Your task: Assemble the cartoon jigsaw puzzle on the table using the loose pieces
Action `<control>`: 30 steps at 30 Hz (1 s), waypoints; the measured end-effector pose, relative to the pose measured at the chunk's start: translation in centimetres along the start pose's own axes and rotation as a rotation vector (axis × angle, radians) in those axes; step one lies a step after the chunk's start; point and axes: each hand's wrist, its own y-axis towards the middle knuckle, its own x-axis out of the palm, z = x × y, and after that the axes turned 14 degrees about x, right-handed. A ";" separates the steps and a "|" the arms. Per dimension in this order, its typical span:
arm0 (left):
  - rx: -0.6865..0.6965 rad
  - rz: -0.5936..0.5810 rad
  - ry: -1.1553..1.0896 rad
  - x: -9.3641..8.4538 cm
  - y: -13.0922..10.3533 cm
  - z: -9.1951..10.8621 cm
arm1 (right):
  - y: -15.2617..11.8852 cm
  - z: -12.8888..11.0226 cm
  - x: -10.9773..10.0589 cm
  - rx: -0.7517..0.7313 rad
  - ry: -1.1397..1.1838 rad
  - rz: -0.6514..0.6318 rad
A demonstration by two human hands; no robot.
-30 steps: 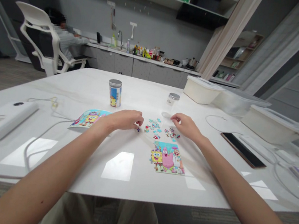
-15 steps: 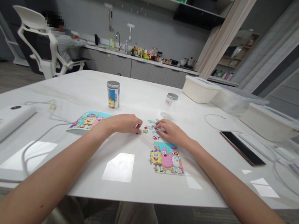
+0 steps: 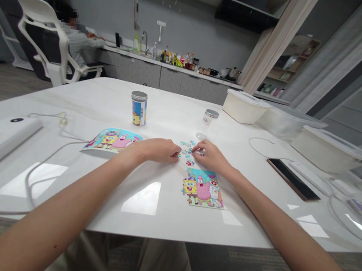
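A partly joined jigsaw puzzle (image 3: 203, 189) with cartoon figures lies flat on the white table. Just beyond it is a small heap of loose puzzle pieces (image 3: 186, 144). My right hand (image 3: 210, 156) reaches into the heap from the right, thumb and fingertips closed on a small puzzle piece. At the heap's left edge, my left hand (image 3: 164, 150) has its fingers curled together; whatever may be between them is too small to make out. A curved picture sheet (image 3: 110, 140) with matching cartoon figures lies behind my left forearm.
A jar with a cartoon label (image 3: 138, 108) and a clear jar (image 3: 208, 123) stand beyond my hands. To the right are a dark phone (image 3: 291, 180), cables and lidded boxes (image 3: 328, 148). A white device (image 3: 0, 140) sits left. A person (image 3: 79, 44) sits in the background.
My left hand has moved right, up to the edge of the loose pieces, and its fingers have drawn together. My right hand has shifted slightly right, its fingertips pinched closer. The camera view has tilted slightly.
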 end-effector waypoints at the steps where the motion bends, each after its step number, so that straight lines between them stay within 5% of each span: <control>1: 0.001 0.000 -0.003 0.0 0.0 0.0 | 0.0 0.0 0.0 0.006 -0.004 0.002; 30: 0.001 -0.012 -0.006 0.3 0.2 -0.1 | 0.2 -0.3 -0.7 0.080 0.063 -0.097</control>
